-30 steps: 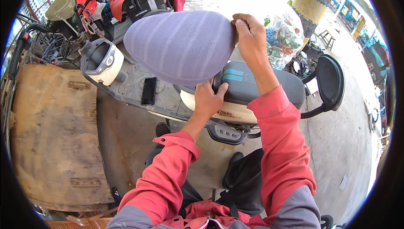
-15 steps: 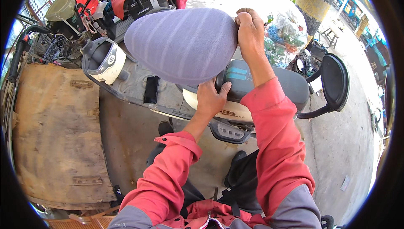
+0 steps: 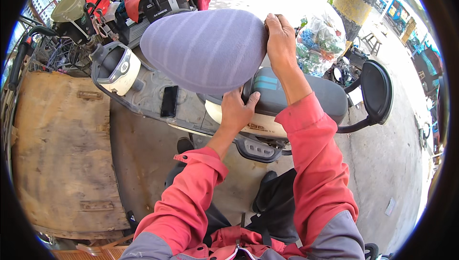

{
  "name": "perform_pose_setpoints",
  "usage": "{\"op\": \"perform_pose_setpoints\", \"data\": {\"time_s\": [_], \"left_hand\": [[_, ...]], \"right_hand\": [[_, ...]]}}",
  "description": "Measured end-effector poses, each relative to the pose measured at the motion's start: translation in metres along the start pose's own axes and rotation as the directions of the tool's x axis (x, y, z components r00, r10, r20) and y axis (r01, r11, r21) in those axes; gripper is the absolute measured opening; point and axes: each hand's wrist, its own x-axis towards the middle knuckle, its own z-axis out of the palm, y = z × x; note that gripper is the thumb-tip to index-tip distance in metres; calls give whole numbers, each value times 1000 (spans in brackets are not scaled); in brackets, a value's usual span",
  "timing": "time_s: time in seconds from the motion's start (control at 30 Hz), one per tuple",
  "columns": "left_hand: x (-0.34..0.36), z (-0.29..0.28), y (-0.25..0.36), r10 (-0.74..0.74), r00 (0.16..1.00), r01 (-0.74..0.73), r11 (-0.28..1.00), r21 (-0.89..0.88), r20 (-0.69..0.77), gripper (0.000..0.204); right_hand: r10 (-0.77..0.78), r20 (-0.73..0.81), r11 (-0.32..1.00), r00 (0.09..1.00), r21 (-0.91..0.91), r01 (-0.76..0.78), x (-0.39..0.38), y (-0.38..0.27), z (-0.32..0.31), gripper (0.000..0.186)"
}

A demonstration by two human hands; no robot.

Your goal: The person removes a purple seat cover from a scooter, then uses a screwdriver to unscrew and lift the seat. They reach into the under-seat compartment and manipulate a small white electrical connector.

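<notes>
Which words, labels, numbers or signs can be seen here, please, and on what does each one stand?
I won't copy wording, only say where it stands.
Side panel: dark lettering; a smaller line beneath is too small to read.
Black case: pale lettering; its white tag is too small to read.
Cowl: round emblem, too small.
Seat: faint mark beside the stripes, unreadable.

The right hand is gripping the right end of a striped lavender seat, while the left hand is touching its lower edge. A black phone is lying on the scooter floorboard; a grey rear seat is extending rightward.
</notes>
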Motion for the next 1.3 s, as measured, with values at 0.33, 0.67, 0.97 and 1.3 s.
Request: {"op": "perform_pose_setpoints", "data": {"time_s": [0.33, 0.67, 0.97, 1.3], "left_hand": [[1, 3, -6, 53, 998, -52, 997, 50, -20, 45], [0, 3, -8, 30, 999, -29, 999, 38, -34, 44], [-2, 2, -6, 32, 999, -31, 997, 64, -22, 43], [0, 1, -6, -1, 1000, 2, 999, 40, -15, 43]], "right_hand": [[194, 240, 900, 951, 343, -270, 24, 11, -18, 27], [78, 27, 997, 997, -2, -78, -3, -12, -6, 28], [150, 94, 925, 984, 337, -173, 19, 11, -9, 20], [139, 86, 980, 987, 130, -149, -5, -7, -11, 27]]}}
